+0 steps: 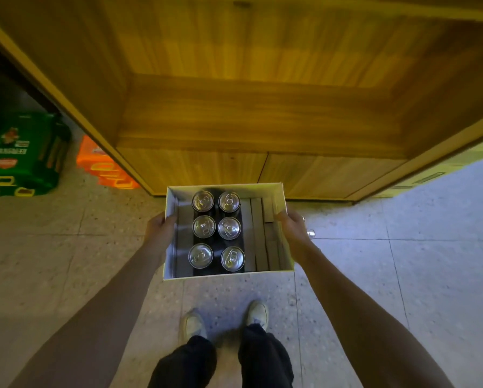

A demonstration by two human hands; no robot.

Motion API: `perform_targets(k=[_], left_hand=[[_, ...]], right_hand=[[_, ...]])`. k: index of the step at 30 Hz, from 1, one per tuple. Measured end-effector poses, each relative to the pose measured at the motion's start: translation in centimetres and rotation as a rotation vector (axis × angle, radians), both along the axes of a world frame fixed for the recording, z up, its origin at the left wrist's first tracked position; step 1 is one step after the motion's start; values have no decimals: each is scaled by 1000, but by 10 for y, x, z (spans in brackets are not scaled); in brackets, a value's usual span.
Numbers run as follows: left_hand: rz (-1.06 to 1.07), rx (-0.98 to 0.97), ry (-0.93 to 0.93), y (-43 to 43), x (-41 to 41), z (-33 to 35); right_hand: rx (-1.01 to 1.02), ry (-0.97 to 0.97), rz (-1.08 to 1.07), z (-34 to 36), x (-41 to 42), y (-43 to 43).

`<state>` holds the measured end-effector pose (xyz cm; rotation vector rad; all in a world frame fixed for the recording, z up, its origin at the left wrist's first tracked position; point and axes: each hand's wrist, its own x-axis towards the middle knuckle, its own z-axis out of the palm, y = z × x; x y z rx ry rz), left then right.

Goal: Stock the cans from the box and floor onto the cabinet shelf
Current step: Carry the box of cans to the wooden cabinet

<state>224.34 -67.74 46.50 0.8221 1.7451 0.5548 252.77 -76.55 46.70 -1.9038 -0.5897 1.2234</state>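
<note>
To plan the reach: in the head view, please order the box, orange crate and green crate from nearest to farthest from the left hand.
From the left hand:
1. Box, in its grip.
2. Orange crate, farther left, by the cabinet.
3. Green crate, far left.

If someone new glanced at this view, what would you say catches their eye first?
Most likely the white box at the centre, held on either side by the left hand and right hand, with six silver can tops in two rows inside. Behind it opens a wooden cabinet, and green crates and orange crates sit on the floor at far left.
</note>
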Motion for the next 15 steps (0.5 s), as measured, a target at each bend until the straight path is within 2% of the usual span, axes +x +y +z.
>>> perform_targets(k=[4, 15], left_hand=[[-14, 11, 11, 19, 7, -89], [-44, 46, -55, 43, 25, -372]], right_hand=[[-16, -13, -41, -83, 1, 16], [-5, 35, -78, -371, 17, 36]])
